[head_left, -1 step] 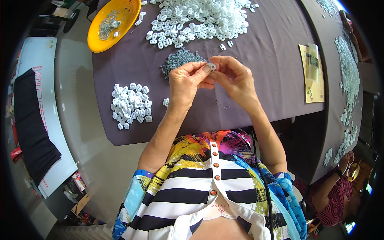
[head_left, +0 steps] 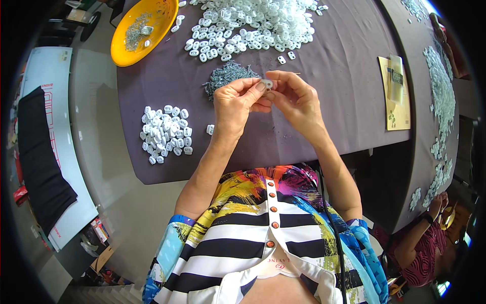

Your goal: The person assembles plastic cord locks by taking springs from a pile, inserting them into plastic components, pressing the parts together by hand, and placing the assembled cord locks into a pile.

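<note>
Over the worktop, just near of the heap of small grey screws, the left hand has its grip clamped on a two-holed white piece, while the right hand curls its fingertips about it (whether they pinch it, I cannot tell). The step looks like small-part assembly, and the next move seems to call for a steady left pinch. Compared with the earlier frame, the piece is turned slightly, showing more of its holes.
</note>
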The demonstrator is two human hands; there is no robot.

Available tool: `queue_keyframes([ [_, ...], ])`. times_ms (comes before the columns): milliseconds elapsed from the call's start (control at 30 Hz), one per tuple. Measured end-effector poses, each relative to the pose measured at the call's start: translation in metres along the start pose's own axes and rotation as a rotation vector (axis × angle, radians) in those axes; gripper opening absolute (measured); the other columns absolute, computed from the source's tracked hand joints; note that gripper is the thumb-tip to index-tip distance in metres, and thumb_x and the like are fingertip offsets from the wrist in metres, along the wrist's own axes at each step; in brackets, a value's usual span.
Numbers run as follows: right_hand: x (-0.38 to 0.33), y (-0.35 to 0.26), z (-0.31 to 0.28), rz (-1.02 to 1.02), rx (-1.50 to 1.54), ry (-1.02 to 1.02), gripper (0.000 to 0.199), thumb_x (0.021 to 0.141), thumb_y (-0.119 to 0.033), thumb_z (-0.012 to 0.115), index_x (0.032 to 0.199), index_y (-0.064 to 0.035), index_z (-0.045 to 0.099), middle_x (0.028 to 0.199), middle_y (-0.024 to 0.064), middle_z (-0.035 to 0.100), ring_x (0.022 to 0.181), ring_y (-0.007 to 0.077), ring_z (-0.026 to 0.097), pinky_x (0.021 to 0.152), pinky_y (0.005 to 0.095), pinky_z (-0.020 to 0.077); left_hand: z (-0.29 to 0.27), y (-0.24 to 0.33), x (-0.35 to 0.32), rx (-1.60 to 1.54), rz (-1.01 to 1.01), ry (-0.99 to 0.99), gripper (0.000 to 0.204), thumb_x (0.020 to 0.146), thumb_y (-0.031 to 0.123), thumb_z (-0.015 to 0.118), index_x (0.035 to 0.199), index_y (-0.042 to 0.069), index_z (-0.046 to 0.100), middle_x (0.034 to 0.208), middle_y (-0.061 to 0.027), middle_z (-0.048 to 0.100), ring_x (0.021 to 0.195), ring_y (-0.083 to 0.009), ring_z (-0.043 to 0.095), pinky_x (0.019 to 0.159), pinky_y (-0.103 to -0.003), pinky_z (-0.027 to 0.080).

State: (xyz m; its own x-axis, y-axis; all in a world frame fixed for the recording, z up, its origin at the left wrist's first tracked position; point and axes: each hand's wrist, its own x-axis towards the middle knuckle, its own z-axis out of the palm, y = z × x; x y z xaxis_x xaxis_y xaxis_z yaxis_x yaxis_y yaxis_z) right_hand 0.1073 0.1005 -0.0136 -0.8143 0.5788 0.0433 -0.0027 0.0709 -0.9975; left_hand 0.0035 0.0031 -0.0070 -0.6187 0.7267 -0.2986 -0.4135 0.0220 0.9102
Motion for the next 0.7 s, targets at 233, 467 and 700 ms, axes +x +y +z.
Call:
queue_keyframes([
  [233,-0.0052,0.0078,0.0052,0.098,0.197,0.068,0.031,0.081,0.004,0.058,0.112,0.0032,0.052,0.082,0.0014,0.055,0.078,0.0067,0.054,0.07,0.0183,0.0454,-0.0015,-0.0044,-0.0022,-0.071,-0.018,0.056,0.014,0.083,0.007,0.061,0.092,-0.003,0.062,0.076,-0.0096,0.065,0.059,-0.0145,0.063,0.053,-0.027,0.055],
  [467,-0.0016,0.0079,0.003,0.123,0.25,0.056,0.036,0.08,0.003,0.059,0.115,0.0032,0.048,0.081,0.0024,0.055,0.074,0.0067,0.054,0.065,0.0198,0.0442,0.0004,-0.005,-0.0022,-0.077,-0.018,0.044,0.014,0.083,0.009,0.06,0.091,-0.003,0.062,0.076,-0.0103,0.064,0.059,-0.0148,0.063,0.054,-0.028,0.055],
  [700,-0.002,0.005,0.0045,0.128,0.255,0.091,0.039,0.079,0.003,0.057,0.116,0.0024,0.045,0.08,0.0026,0.055,0.073,0.0064,0.053,0.064,0.0194,0.0433,-0.0028,-0.0007,-0.0006,-0.033,-0.058,-0.022,0.017,0.085,0.011,0.058,0.091,-0.004,0.062,0.077,-0.0108,0.064,0.062,-0.0163,0.064,0.054,-0.028,0.056],
])
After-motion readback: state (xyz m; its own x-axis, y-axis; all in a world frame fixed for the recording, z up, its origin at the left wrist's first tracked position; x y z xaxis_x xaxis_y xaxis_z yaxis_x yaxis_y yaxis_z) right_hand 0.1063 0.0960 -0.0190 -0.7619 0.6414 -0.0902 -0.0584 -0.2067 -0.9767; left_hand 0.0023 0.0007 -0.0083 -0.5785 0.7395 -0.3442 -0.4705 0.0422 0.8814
